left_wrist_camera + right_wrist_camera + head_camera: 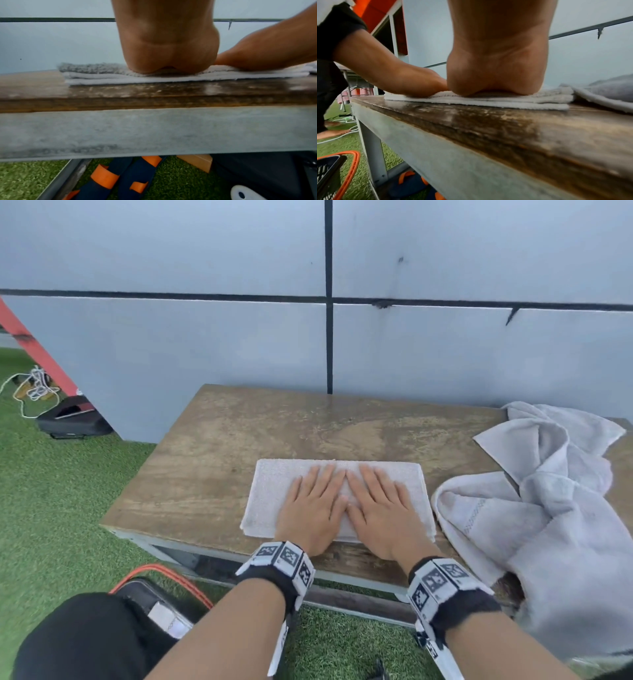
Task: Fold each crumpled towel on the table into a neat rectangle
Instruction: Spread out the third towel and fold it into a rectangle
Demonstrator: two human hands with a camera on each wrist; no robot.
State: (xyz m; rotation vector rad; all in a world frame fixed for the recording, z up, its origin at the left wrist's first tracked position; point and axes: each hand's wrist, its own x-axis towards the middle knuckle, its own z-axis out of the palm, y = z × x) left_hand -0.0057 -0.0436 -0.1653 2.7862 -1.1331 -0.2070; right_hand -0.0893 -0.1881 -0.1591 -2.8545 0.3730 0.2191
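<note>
A folded white towel (270,494) lies as a flat rectangle near the front edge of the wooden table (219,446). My left hand (317,501) and right hand (378,501) both press flat on it, side by side, fingers straight and spread, index fingers touching. In the left wrist view the heel of the left hand (169,54) pushes into the layered towel (96,75). The right wrist view shows the right hand's heel (496,70) on the same towel (522,101). A second grey-white towel (548,501) lies crumpled at the table's right end, partly hanging over the front edge.
A pale panelled wall (205,344) stands right behind the table. Green artificial turf (51,508) surrounds it. A black basket with an orange rim (161,587) sits by my knee. Blue-and-orange sandals (120,178) lie under the table. A dark case (72,419) rests at the far left.
</note>
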